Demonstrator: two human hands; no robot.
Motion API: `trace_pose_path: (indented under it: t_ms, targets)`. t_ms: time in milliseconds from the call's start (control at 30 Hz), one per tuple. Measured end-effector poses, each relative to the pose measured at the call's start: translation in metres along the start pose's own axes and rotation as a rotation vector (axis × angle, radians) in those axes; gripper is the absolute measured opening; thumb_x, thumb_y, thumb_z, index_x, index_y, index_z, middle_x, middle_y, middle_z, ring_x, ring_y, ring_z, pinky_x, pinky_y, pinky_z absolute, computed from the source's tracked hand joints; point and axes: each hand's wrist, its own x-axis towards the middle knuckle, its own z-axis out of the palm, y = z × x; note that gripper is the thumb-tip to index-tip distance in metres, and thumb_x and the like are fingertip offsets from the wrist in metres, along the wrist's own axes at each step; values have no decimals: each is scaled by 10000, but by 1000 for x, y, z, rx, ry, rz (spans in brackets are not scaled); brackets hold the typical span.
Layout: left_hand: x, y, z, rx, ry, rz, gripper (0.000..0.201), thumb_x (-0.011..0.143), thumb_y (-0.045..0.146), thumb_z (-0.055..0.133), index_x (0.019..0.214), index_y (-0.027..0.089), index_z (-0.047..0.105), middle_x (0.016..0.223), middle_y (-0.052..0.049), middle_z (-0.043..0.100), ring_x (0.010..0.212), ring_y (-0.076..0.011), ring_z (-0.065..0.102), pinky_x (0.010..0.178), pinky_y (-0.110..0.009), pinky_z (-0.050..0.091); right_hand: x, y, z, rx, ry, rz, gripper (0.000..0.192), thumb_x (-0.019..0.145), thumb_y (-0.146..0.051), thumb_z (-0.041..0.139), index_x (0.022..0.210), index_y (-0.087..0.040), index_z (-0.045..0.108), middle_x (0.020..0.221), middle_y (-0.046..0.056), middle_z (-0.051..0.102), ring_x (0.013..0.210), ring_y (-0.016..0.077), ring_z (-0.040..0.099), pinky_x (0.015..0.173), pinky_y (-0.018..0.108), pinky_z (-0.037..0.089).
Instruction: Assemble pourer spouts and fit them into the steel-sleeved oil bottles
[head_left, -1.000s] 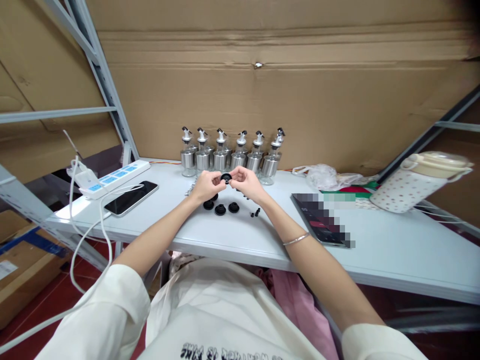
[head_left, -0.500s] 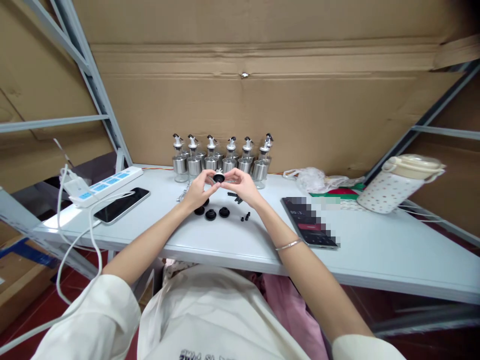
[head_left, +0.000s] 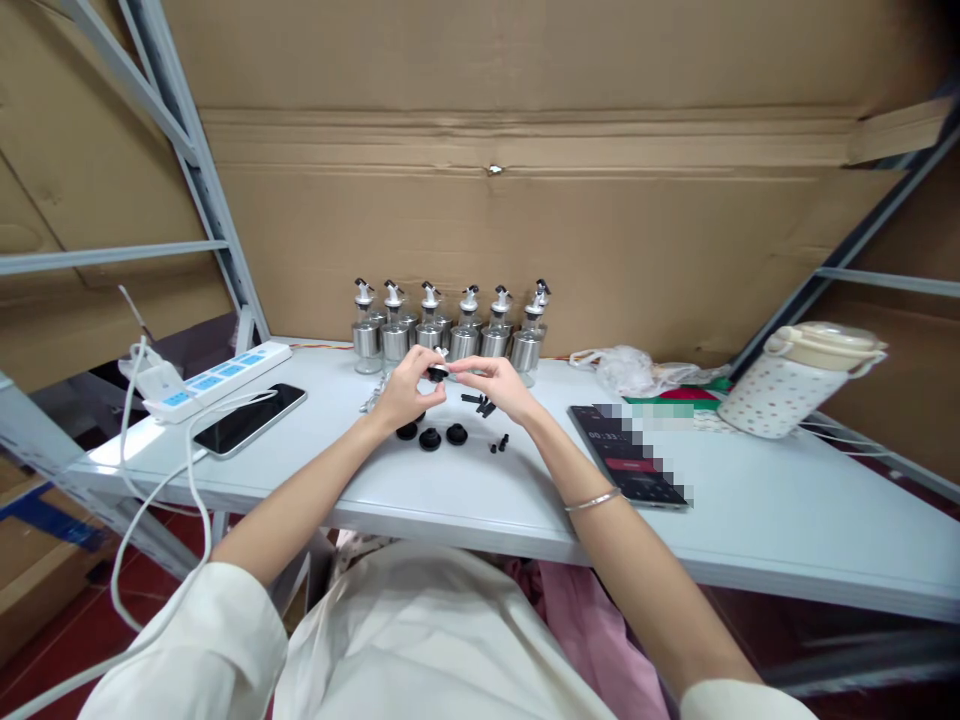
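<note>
table (head_left: pixel 750 510) bears spout-topped bottles (head_left: pixel 395 343); left hand (head_left: pixel 406 388) pinches black-and-silver stopper (head_left: pixel 437 374).

The caps (head_left: pixel 430 439) are black, the table (head_left: pixel 450 490) pale grey, the flask (head_left: pixel 780 393) white, dotted.

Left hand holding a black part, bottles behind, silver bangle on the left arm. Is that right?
One slip: the head view shows the silver bangle on the right arm. The left hand does hold a black part, with bottles behind.
</note>
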Motion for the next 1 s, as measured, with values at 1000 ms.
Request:
trace_pose_path:
  t_ms: [1000]
  targets:
    - [-2,-1,0,34,-170,-232,142,788,223,473,872,206,361,781,23,458,648,-106,450,644,-236,386,2,38,-23,-1171,-1,278,107,765,-197,645,783,-204,750,913,101,730,971,272,613,806,370,409]
